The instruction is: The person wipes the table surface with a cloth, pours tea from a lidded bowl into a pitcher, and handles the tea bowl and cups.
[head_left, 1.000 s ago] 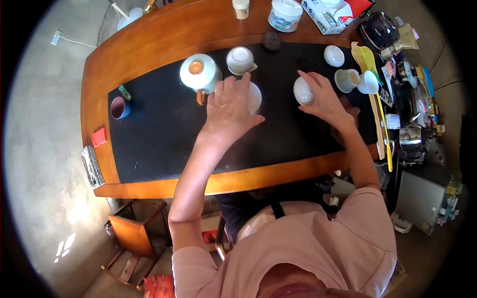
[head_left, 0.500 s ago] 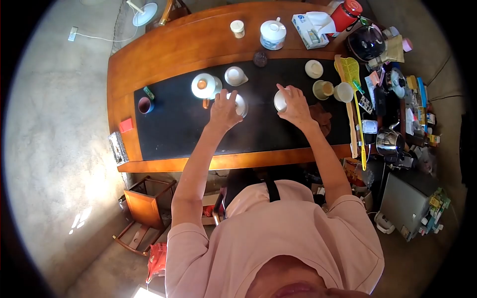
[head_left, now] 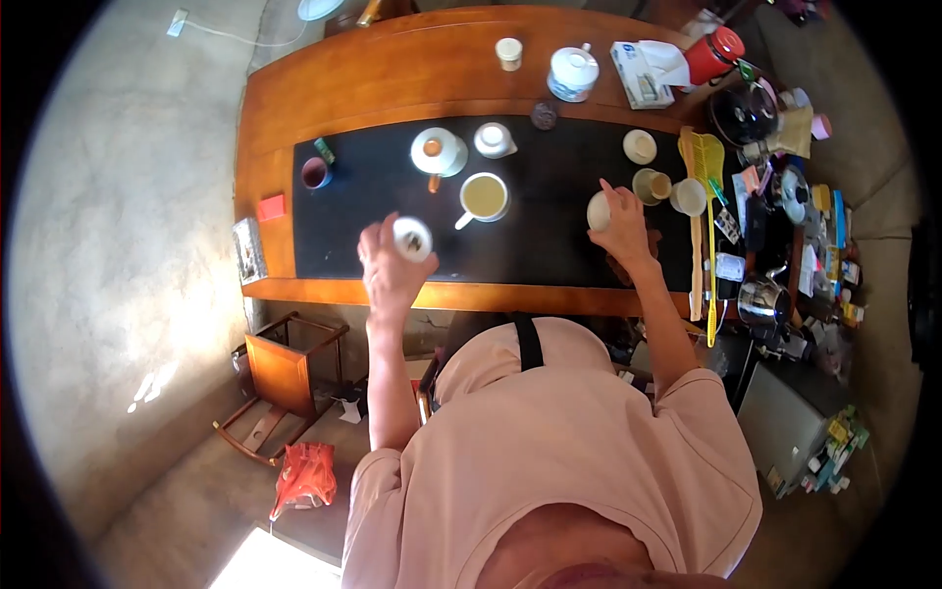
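Observation:
My left hand point(head_left: 391, 270) holds a small white strainer-like piece point(head_left: 412, 240), tilted, with something dark in its middle, near the black mat's front edge. To its right, a white handled cup point(head_left: 484, 197) with yellowish liquid stands uncovered on the black mat point(head_left: 353, 231). My right hand point(head_left: 622, 228) has its fingers closed on a white bowl point(head_left: 598, 211) at the mat's right part. Behind the handled cup are a white teapot point(head_left: 446, 155) with a brown handle and a small white spouted pot point(head_left: 494, 139).
A dark cup point(head_left: 315, 173) and a red packet point(head_left: 271, 207) are at the left. A lidded jar point(head_left: 573, 75), tissue box point(head_left: 643, 77) and red flask point(head_left: 713, 55) stand at the back. Right of my right hand are greenish cup point(head_left: 648, 187), white cup point(head_left: 689, 197) and yellow swatter point(head_left: 711, 255).
My left hand has moved left and toward me, lifting the white piece off the handled cup, whose liquid now shows. My right hand stays on the white bowl. The camera view has shifted.

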The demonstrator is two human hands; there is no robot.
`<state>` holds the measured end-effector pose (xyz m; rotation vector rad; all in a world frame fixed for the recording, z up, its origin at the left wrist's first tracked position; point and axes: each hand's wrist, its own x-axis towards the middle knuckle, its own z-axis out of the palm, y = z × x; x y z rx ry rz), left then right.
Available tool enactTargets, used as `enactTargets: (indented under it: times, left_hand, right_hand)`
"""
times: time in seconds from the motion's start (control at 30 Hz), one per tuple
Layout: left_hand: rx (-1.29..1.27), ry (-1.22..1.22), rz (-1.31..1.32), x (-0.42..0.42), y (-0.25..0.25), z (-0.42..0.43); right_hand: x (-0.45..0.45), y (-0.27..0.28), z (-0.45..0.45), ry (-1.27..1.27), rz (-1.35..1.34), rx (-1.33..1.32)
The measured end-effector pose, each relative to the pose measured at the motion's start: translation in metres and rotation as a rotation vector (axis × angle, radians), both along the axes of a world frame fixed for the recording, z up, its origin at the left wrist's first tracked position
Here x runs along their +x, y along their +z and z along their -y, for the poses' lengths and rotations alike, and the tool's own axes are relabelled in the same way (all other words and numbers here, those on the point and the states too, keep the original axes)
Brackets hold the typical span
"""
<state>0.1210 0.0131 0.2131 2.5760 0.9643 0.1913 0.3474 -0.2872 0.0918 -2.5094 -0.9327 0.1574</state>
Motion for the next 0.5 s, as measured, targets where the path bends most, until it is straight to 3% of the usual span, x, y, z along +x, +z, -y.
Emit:
enactTargets:
  times: [0.2, 0.27, 0.5]
  left_hand:
    - [-0.136, 0.421, -0.217, -0.131, -0.004, -0.032]
    - [-0.049, 0.473, -0.221, -0.181, -0.025, -0.051]
    - [-0.044, 0.744, -0.183, -0.317, -0.042, -0.135]
  right_hand:
    - [-0.047, 0.008, -0.021, 0.118, 0.087, -0.062]
    - [-0.073, 0.025, -0.043, 0.178, 0.079, -0.075]
    - [-0.176, 0.065, -0.181, 0.372, 0.073, -0.122]
